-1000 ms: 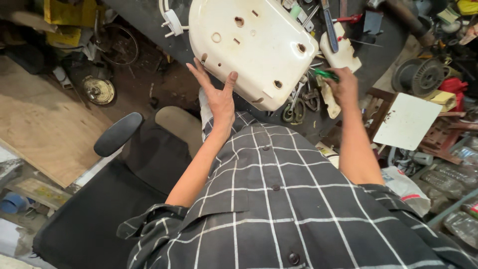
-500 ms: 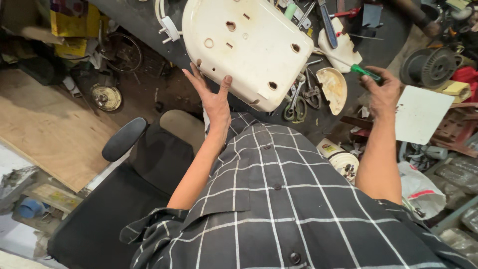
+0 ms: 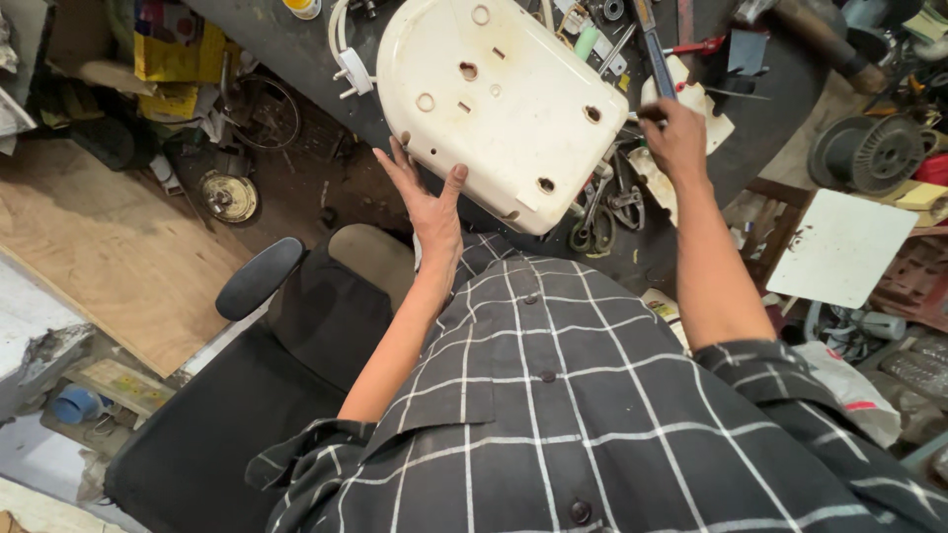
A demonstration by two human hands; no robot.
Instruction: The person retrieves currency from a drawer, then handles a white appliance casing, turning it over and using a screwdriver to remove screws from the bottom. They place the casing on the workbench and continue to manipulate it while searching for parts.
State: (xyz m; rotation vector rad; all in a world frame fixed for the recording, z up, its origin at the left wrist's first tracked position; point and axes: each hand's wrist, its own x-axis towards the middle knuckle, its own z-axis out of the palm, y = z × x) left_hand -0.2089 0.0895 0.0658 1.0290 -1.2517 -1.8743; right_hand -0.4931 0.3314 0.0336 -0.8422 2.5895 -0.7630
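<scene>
Evidently the left hand (image 3: pixel 427 202) is pressing flat and open-fingered against the near edge of the cream plastic casing (image 3: pixel 499 99), seemingly steadying it on the dark worktop (image 3: pixel 780 89). Its long axis is running from upper left to lower right, underside up. Rightward, the right hand (image 3: pixel 676 138) is gripping a slim tool (image 3: pixel 647 35).

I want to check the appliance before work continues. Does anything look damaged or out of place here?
The white appliance base lies upside down on the dark bench, steadied by the left hand. Its underside has brownish stains around the holes. No crack shows.
</scene>
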